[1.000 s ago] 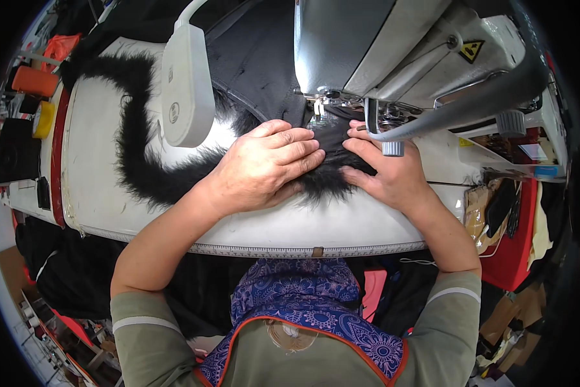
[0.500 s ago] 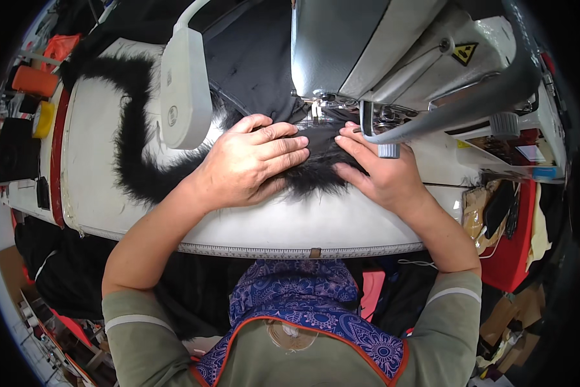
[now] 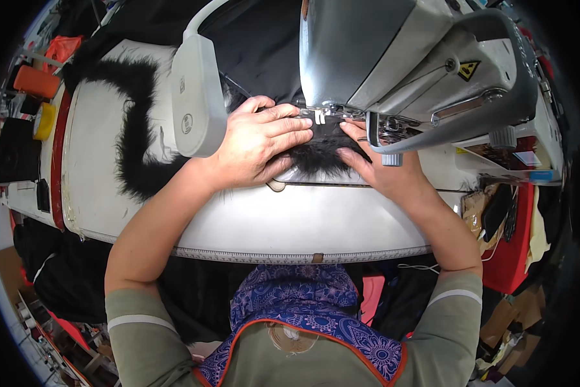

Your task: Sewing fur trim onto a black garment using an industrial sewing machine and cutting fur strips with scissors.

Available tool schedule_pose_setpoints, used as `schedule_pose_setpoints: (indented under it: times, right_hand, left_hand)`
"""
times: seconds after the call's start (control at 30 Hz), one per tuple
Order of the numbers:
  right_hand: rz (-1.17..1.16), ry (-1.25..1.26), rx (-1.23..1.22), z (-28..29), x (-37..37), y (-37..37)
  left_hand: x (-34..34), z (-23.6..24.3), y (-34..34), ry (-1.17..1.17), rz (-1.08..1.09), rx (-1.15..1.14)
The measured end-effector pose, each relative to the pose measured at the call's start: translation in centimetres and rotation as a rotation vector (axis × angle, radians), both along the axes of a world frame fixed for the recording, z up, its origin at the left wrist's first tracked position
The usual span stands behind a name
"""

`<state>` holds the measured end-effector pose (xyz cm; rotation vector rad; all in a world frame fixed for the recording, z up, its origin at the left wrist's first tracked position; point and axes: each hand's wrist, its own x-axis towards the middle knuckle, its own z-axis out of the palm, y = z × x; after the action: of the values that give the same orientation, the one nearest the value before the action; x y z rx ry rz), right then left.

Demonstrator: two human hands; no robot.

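Nearest, at the lower edge, a blue patterned apron (image 3: 296, 293) with orange piping covers the person's front, and beyond it the rounded rim of the white desk (image 3: 328, 216) carries a measuring tape (image 3: 264, 257). Across the desk, the left hand (image 3: 254, 145) lies palm down, its fingers (image 3: 290, 124) stretched out close together, unclenched, resting on black cloth (image 3: 322, 133). Opposite, the right hand (image 3: 393, 171) touches the same cloth with its fingertips, the thumb set apart from the forefinger; whether they pinch a fold cannot be told — a grey bar (image 3: 444, 134) hides part of that hand. Between the hands, the cloth lies just in front of the presser foot (image 3: 319, 117), its black furry edge (image 3: 319, 156) turned toward the person. A strip of black fur (image 3: 134, 138) bends over the desk on the left, past the lamp head (image 3: 199, 97). Above the hands stands the sewing machine (image 3: 351, 55), with more dark fabric (image 3: 264, 51) lying beyond. Compared with a second ago, the furry edge between the hands has drawn nearer the machine, baring a desk seam and a small tan oval (image 3: 275, 186) — and the lamp head looks larger and farther right.
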<state>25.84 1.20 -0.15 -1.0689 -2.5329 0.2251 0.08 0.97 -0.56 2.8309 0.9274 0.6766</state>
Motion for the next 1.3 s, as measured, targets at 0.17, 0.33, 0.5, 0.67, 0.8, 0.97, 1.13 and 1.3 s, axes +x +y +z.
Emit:
schedule_pose_setpoints:
  times: [0.17,0.33,0.5,0.67,0.8,0.97,1.13,1.3]
  right_hand:
    - [0.007,0.017,0.081,-0.71,0.07,0.41]
    - [0.017,0.044,0.098,-0.44,-0.09,0.64]
    - [0.001,0.014,0.106,-0.49,-0.16,0.65]
    - [0.008,0.028,0.144,-0.68,-0.16,0.53]
    - [-0.011,0.044,0.115,-0.85,-0.21,0.5]
    - [-0.024,0.027,0.14,-1.05,-0.18,0.65]
    - [-0.038,0.038,0.099,-0.85,-0.13,0.77]
    - [-0.04,0.032,0.089,-0.57,-0.14,0.56]
  left_hand:
    - [-0.09,0.05,0.41,-0.003,0.008,0.006]
    - [0.03,0.22,0.61,0.008,0.033,0.002]
    - [0.17,0.0,0.55,0.018,0.051,-0.016]
    - [0.22,-0.43,0.5,-0.06,0.031,-0.038]
    - [0.27,-0.48,0.58,-0.084,0.017,-0.039]
    - [0.1,-0.25,0.82,-0.085,0.005,-0.076]
    - [0.15,-0.34,0.93,-0.111,-0.039,-0.056]
    - [0.12,-0.17,0.84,-0.074,-0.008,-0.017]
